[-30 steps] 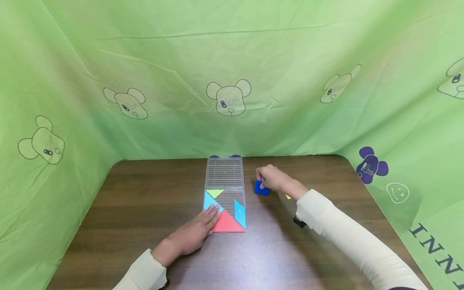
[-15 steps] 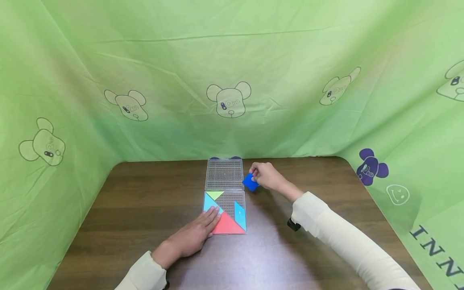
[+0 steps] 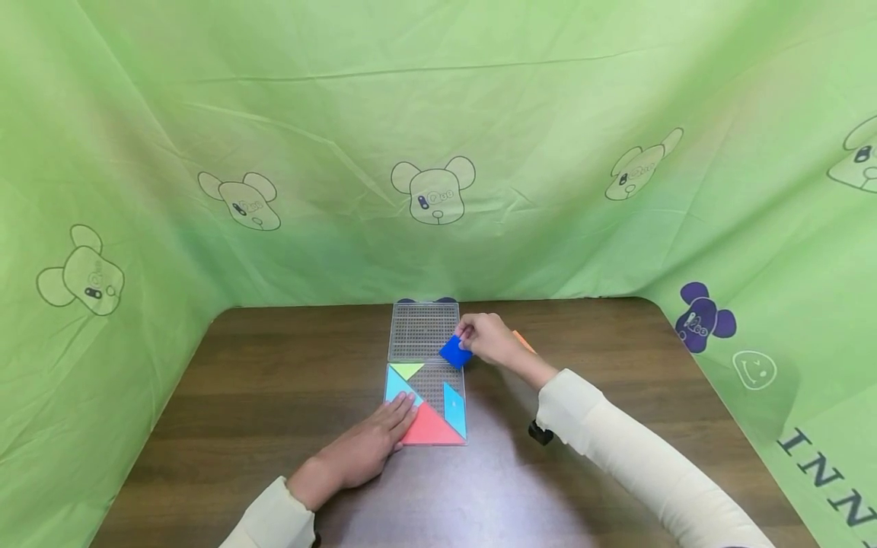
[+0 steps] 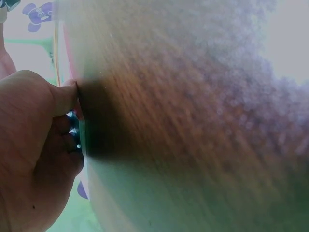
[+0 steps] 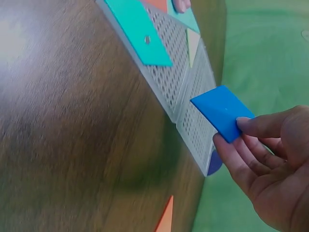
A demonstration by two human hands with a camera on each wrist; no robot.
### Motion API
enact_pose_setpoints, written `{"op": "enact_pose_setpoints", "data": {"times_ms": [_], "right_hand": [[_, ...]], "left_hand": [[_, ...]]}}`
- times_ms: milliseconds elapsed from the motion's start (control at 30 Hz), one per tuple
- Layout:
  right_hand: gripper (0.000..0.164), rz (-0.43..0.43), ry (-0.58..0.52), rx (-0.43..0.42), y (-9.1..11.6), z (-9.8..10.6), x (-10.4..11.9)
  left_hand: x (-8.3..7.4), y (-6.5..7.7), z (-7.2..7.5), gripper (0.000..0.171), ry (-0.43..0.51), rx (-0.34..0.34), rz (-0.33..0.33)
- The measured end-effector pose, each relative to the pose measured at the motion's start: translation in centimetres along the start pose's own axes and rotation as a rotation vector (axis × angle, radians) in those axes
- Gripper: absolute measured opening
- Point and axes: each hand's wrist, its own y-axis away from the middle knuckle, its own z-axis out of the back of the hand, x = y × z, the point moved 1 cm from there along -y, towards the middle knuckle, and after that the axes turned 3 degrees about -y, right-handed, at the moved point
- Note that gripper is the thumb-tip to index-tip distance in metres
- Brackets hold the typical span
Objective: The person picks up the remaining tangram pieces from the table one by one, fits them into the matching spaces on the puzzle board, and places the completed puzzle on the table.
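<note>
ok so the right hand [image 3: 488,339] is doing the moving here: its thumb and fingers are pinching the blue square [image 3: 455,352] by one corner. a second ago the square was down to the right of the clear grid case; now it's hanging clear of the surface [image 3: 288,365] and overlapping the near right corner of the far half [image 3: 418,327], close to the seam, as the head camera is seeing it. that's putting it near the uncovered grid in the near half [image 3: 432,384], between the lime triangle [image 3: 408,370] and the cyan parallelogram [image 3: 454,409], but it's not lying in there yet.

the left hand [image 3: 366,445] isn't really changing. its fingers are lying straight and relaxed, resting across the light blue triangle [image 3: 397,386] and the coral triangle [image 3: 432,428], not curling round anything from what i'm seeing up top. looks like it's steadying the case, imo. the left wrist view is too blurry to be adding much.

also, an orange piece [image 3: 524,341] is showing past the right wrist now, still sitting apart from the case.
</note>
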Motion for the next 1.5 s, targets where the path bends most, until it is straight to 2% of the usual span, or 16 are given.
{"op": "enact_pose_setpoints", "data": {"times_ms": [300, 533, 900, 1200, 1500], "right_hand": [[0.011, -0.105, -0.101, 0.052, 0.1, -2.3, 0.3], [0.009, -0.065, -0.088, 0.056, 0.5, -3.6, 0.4], [0.011, -0.078, -0.06, 0.099, 0.4, -4.7, 0.8], [0.012, -0.1, -0.117, 0.111, 0.2, -5.4, 1.1], [0.01, -0.13, -0.113, 0.117, -0.1, -6.3, 1.7]], "left_hand": [[-0.2, 0.2, -0.1, 0.06, 0.031, 0.012, 0.028], [-0.3, 0.3, -0.2, 0.059, 0.029, 0.016, 0.029], [-0.1, 0.1, -0.3, 0.059, 0.028, 0.028, 0.035], [-0.1, 0.0, -0.1, 0.058, 0.017, 0.024, 0.023], [-0.1, 0.0, 0.0, 0.058, -0.001, -0.002, 0.014]]}}
